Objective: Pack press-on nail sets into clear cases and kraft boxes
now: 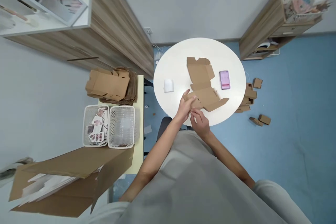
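Observation:
A partly unfolded brown cardboard box point(201, 73) lies on the round white table point(170, 63), its lid panel and side flaps spread out. My left hand point(185, 106) grips the box's near left edge, thumb on top of the cardboard. My right hand point(200, 121) is closed at the near edge, its fingertips pinching the cardboard beside the left thumb. The fingertips partly hide the near flap. To the right of the box lies a pink-purple pack point(225, 79), blurred. On the left is a small white square point(168, 85).
At left, a pale yellow table point(139, 161) bears stacked flat cardboard boxes point(110, 84), a white basket of printed pieces point(96, 126), a basket of clear plastic items point(122, 126) and a large open carton point(112, 161). Small folded boxes point(264, 119) lie on the blue floor at right.

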Demonstrator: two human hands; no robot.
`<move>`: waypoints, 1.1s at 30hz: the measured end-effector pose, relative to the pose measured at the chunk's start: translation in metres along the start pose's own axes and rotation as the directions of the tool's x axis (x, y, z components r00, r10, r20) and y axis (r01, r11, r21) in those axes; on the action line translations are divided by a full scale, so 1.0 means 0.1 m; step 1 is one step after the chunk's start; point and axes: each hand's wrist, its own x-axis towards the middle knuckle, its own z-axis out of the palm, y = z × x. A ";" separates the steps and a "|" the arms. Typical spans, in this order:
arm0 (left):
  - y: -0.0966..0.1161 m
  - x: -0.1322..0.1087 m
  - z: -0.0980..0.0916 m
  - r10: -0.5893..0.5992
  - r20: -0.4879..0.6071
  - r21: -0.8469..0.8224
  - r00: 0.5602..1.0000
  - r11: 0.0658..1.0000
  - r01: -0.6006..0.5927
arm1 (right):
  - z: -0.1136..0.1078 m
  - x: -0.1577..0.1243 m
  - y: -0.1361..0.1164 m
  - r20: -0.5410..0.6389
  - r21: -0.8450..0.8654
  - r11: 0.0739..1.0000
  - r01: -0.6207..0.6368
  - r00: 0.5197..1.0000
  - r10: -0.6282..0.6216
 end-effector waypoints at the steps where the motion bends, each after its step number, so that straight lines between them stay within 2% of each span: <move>1: -0.09 0.07 -0.03 -0.026 -0.037 0.031 0.999 0.999 0.027 | 0.02 -0.08 0.06 0.038 0.003 1.000 -0.013 0.999 0.013; 4: -0.36 0.37 -0.26 -0.071 -0.102 0.111 0.992 0.990 0.082 | 0.03 -0.21 0.19 0.134 -0.003 0.999 -0.045 0.990 0.045; 7: -0.56 0.68 -0.58 -0.095 -0.211 0.233 0.973 0.962 0.144 | -0.02 -0.23 0.31 0.228 0.028 0.995 -0.096 0.970 0.087; 11: -0.65 0.98 -1.04 -0.091 -0.422 0.404 0.902 0.872 0.277 | -0.11 -0.18 0.58 0.242 -0.013 0.978 -0.207 0.949 0.204; 13: -0.65 1.06 -1.23 -0.072 -0.441 0.458 0.895 0.839 0.293 | -0.13 -0.12 0.77 0.233 -0.046 0.959 -0.279 0.931 0.282; 15: -0.64 1.07 -1.36 -0.011 -0.431 0.545 0.902 0.794 0.270 | -0.11 -0.04 0.97 0.255 -0.048 0.929 -0.366 0.895 0.366; 17: -0.63 1.04 -1.42 0.158 -0.382 0.686 0.911 0.709 0.165 | -0.02 0.07 1.14 0.313 -0.050 0.892 -0.449 0.841 0.440; 19: -0.65 0.99 -1.41 0.326 -0.251 0.813 0.912 0.582 0.017 | 0.16 0.20 1.29 0.395 -0.088 0.862 -0.500 0.777 0.491; 20: -0.66 0.96 -1.39 0.353 -0.174 0.848 0.919 0.529 -0.042 | 0.28 0.26 1.36 0.419 -0.124 0.853 -0.506 0.753 0.508; 21: -0.68 0.93 -1.36 0.335 -0.109 0.865 0.936 0.496 -0.076 | 0.42 0.33 1.42 0.433 -0.158 0.844 -0.512 0.733 0.525; 23: -0.74 0.90 -1.33 0.214 -0.051 0.878 0.975 0.476 -0.059 | 0.71 0.42 1.54 0.434 -0.193 0.818 -0.542 0.700 0.567; 25: -0.82 0.87 -1.34 0.076 -0.058 0.876 0.995 0.482 0.014 | 0.99 0.49 1.66 0.415 -0.176 0.795 -0.581 0.688 0.595; 27: -0.90 0.83 -1.41 0.002 -0.061 0.859 0.998 0.509 0.051 | 1.19 0.54 1.76 0.387 -0.148 0.776 -0.613 0.686 0.616; 29: -0.98 0.78 -1.51 0.010 -0.023 0.828 1.000 0.561 0.013 | 1.31 0.57 1.83 0.367 -0.135 0.764 -0.631 0.685 0.630; 31: -1.05 0.73 -1.62 0.068 0.013 0.799 0.998 0.599 -0.051 | 1.34 0.59 1.88 0.375 -0.124 0.754 -0.645 0.673 0.637; 33: -1.11 0.70 -1.73 0.114 0.021 0.804 0.993 0.589 -0.084 | 1.32 0.59 1.91 0.419 -0.095 0.754 -0.650 0.661 0.623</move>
